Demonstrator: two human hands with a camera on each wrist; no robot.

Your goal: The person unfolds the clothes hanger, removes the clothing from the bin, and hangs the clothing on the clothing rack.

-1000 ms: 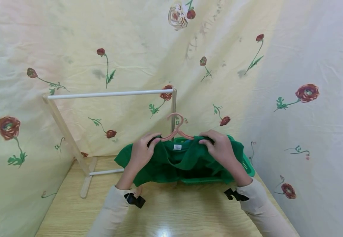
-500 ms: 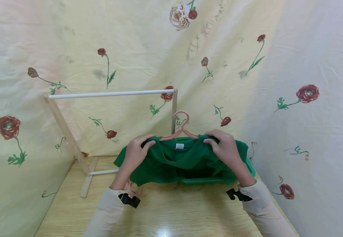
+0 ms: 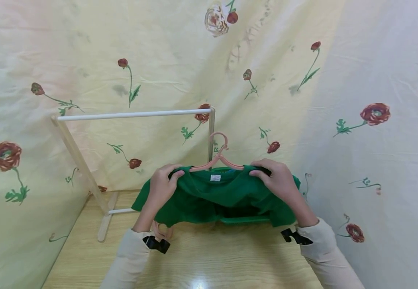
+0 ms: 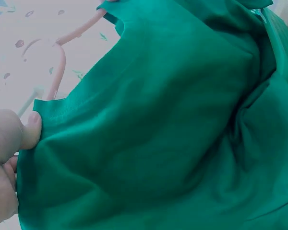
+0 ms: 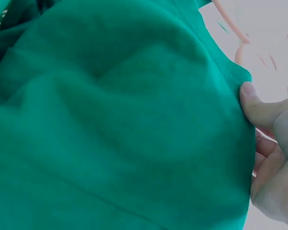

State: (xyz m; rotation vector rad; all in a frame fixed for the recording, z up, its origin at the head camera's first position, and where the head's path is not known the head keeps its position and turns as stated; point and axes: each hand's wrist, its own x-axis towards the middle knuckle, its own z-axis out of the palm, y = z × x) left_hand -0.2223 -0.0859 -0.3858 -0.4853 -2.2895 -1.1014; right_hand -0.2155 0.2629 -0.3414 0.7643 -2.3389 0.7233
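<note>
A cloth backdrop printed with red flowers surrounds a pale wooden table. At far left stands a rack with a white top bar. Right of it, above the table, a person's left hand and right hand each pinch one shoulder of a green shirt. A pink hanger rises from its neckline, hook upward. Behind the shirt, a green basket is partly hidden.
</note>
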